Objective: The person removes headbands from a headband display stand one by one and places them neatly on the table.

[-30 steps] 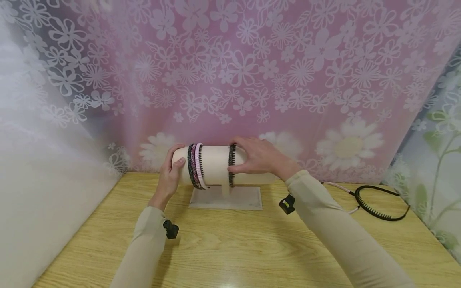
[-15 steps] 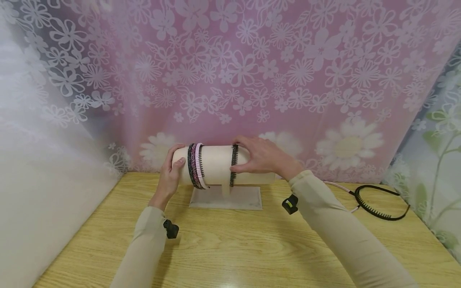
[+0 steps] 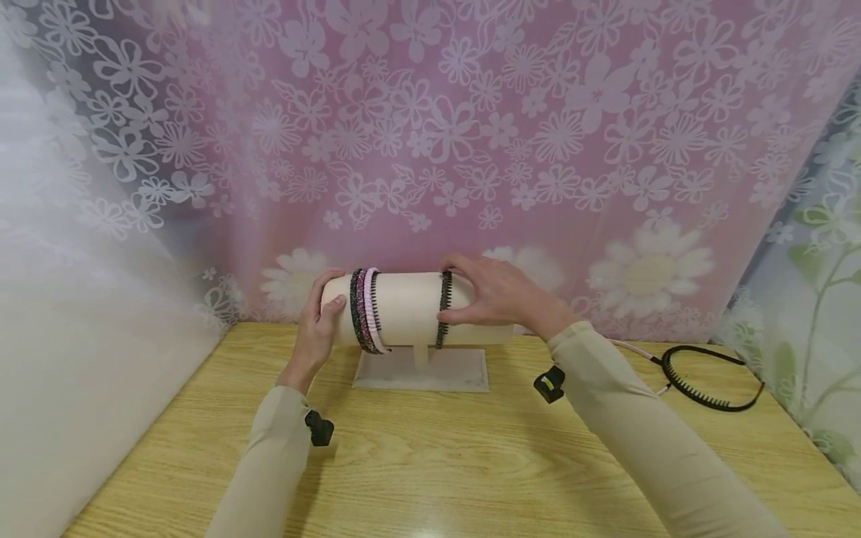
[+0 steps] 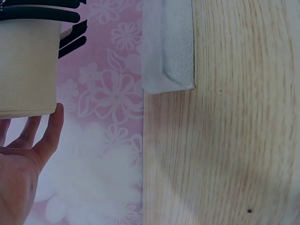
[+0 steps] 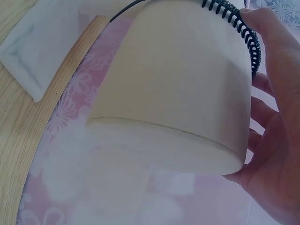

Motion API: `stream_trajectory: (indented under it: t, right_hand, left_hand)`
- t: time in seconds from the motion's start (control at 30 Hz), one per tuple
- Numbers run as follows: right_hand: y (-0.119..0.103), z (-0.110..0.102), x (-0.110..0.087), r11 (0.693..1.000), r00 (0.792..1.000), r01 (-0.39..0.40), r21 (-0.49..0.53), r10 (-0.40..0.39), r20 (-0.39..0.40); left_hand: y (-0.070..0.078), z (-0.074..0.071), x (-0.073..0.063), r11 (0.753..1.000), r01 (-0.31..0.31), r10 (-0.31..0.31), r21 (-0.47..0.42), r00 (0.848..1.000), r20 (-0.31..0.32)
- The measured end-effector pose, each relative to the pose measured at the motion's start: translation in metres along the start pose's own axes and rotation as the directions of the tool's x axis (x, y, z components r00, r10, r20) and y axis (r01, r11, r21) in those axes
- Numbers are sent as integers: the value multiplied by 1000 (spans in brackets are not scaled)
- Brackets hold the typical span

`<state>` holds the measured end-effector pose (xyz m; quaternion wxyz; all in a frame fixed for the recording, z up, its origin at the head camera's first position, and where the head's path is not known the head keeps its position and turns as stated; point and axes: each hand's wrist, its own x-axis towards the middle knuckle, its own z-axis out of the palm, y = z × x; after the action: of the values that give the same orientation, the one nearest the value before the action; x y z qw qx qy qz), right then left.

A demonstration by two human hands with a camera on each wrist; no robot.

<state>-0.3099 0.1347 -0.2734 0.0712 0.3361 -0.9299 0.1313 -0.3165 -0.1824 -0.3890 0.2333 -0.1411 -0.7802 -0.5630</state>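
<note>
A cream headband display roll (image 3: 406, 306) lies level on a post above a flat pale base (image 3: 460, 373). My left hand (image 3: 316, 325) grips its left end, thumb in front and fingers behind. Close to that hand, three headbands circle the roll: a dark glitter one, a purple-pink glitter one and a pale pink toothed one (image 3: 371, 306). Right of the roll's middle sits a dark glitter headband (image 3: 445, 288) with black teeth. My right hand (image 3: 504, 293) holds it, thumb at the front and fingers over the top. In the right wrist view, the thumb presses the headband's edge (image 5: 252, 42).
On the wooden table (image 3: 417, 463) at the right lie a black toothed headband (image 3: 713, 403) and a pink one (image 3: 632, 346), partly behind the right sleeve. A pink floral curtain (image 3: 430, 149) hangs right behind the display roll.
My right hand has moved a little to the right along the roll, and the dark glitter headband has slid with it. The left hand and the three left headbands have stayed put.
</note>
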Motion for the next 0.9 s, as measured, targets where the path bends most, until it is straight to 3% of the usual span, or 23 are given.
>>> stream_trajectory:
  t: [0.27,0.37,0.53,0.6,0.9]
  right_hand:
    - [4,0,-5,1000,1000,-8,7,8,0]
    - [4,-1,-7,1000,1000,-16,13,16,3]
    - [6,0,-9,1000,1000,-17,10,17,-5]
    - [7,1,-10,1000,1000,-19,8,19,-9]
    - [9,0,-13,999,999,-30,11,30,-14]
  left_hand:
    - [-1,-1,0,1000,15,-15,5,1000,7]
    - [12,-2,-3,999,31,-32,15,999,14]
    - [9,-2,-3,999,27,-27,31,1000,7]
    - [-2,-1,-1,999,20,-20,28,1000,1]
    - [0,0,-1,1000,1,-1,22,1000,-4]
